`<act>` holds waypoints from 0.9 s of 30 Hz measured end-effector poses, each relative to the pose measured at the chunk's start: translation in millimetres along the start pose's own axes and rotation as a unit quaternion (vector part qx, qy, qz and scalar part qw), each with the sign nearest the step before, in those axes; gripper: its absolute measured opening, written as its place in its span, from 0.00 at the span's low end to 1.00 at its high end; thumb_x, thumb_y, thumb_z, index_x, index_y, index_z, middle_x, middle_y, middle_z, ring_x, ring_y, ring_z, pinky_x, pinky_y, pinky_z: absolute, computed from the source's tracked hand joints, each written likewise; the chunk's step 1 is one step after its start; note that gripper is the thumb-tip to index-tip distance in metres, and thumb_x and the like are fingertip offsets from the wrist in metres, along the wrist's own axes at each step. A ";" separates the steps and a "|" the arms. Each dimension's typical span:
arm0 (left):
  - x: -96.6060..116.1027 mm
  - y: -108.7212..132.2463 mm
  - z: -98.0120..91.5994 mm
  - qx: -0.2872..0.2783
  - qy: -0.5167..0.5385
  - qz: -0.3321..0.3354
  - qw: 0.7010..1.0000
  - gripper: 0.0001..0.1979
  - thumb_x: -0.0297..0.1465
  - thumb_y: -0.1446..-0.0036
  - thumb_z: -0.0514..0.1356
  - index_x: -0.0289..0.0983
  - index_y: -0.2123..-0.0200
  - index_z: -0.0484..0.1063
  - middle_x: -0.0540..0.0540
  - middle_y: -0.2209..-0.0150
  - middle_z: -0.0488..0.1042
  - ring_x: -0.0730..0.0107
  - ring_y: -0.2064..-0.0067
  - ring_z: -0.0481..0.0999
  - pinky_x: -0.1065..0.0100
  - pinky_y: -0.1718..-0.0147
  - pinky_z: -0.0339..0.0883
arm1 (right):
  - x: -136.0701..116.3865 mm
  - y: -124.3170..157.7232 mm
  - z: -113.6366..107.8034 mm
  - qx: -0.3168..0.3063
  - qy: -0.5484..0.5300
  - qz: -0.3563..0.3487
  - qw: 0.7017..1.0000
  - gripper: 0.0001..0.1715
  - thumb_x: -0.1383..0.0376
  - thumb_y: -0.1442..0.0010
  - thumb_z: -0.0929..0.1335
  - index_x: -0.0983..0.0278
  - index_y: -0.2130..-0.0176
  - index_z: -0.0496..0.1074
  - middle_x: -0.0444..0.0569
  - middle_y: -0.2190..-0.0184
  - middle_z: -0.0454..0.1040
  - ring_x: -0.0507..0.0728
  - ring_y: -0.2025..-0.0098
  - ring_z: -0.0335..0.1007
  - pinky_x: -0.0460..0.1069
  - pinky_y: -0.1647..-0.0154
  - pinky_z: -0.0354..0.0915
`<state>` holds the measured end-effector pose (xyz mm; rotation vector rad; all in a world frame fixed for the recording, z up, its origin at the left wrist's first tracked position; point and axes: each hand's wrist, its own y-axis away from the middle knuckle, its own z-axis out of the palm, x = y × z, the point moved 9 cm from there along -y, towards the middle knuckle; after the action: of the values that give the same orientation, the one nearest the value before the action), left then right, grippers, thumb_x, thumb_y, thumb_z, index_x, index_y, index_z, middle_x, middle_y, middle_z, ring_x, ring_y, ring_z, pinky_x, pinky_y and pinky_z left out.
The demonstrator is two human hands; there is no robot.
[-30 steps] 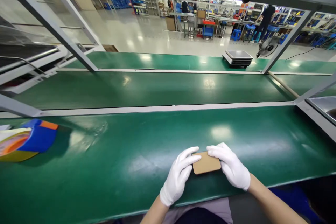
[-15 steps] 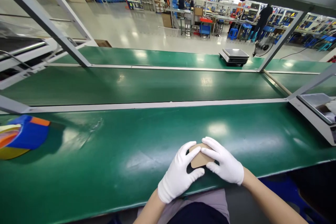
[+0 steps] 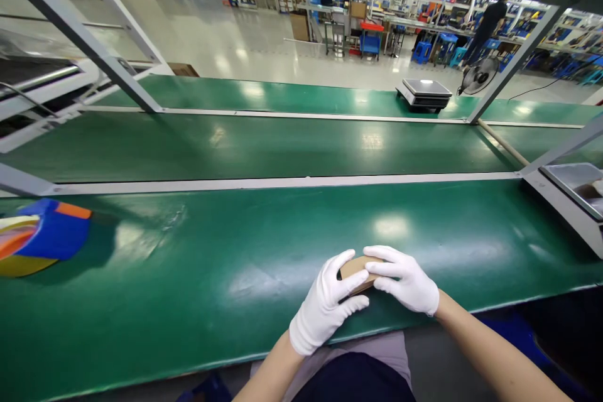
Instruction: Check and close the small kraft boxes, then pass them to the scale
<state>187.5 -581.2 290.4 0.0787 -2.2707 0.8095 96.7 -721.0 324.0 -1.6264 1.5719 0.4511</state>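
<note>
Between my two white-gloved hands is a small, flat brown cardboard piece (image 3: 357, 266) with rounded corners, just above or at the green work surface near its front edge. My left hand (image 3: 325, 301) has its fingers curled around the left side, with the index finger lying across the front. From the right, my right hand (image 3: 404, 277) grips the piece with thumb and fingers, covering its right end. The piece is tilted, so its near edge shows. Part of it is hidden under the gloves.
At the left stands a blue, orange and yellow container (image 3: 63, 232) with coloured contents. A scale (image 3: 424, 94) sits across the belt (image 3: 264, 147). On the right is another device with a tray (image 3: 572, 185). Metal posts (image 3: 522, 59) frame the bench; a fan (image 3: 479, 75) stands beyond.
The cardboard piece has tilted: its broad face shows less and its near edge now shows. My right hand has turned slightly and its fingers sit closer together.
</note>
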 end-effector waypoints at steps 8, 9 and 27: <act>1.0 9.5 8.8 0.016 -0.027 0.009 0.999 0.30 0.26 0.34 0.63 0.53 0.33 0.61 0.38 0.32 0.57 0.50 0.34 0.66 0.48 0.43 0.72 | -5.4 12.5 13.0 -0.007 0.153 -0.156 0.976 0.33 0.65 0.32 0.71 0.57 0.32 0.61 0.60 0.32 0.63 0.65 0.29 0.59 0.64 0.35 0.67; 3.7 8.8 8.1 0.024 -0.040 0.021 0.999 0.29 0.25 0.34 0.62 0.51 0.34 0.63 0.37 0.33 0.58 0.50 0.34 0.66 0.48 0.43 0.73 | -3.6 13.8 15.2 -0.001 0.165 -0.160 0.973 0.32 0.66 0.31 0.70 0.57 0.33 0.62 0.60 0.32 0.63 0.66 0.29 0.59 0.64 0.35 0.68; -74.5 -32.2 -48.3 0.034 -0.207 0.012 0.978 0.24 0.43 0.32 0.57 0.38 0.39 0.67 0.34 0.42 0.72 0.46 0.46 0.77 0.43 0.48 0.76 | 11.9 60.9 -20.0 0.173 0.145 0.118 0.967 0.34 0.61 0.31 0.68 0.57 0.29 0.61 0.55 0.35 0.69 0.64 0.34 0.66 0.63 0.32 0.66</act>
<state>281.2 -591.9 285.8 0.2753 -2.6348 0.9540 35.4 -737.3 309.1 -1.2831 1.9493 0.0494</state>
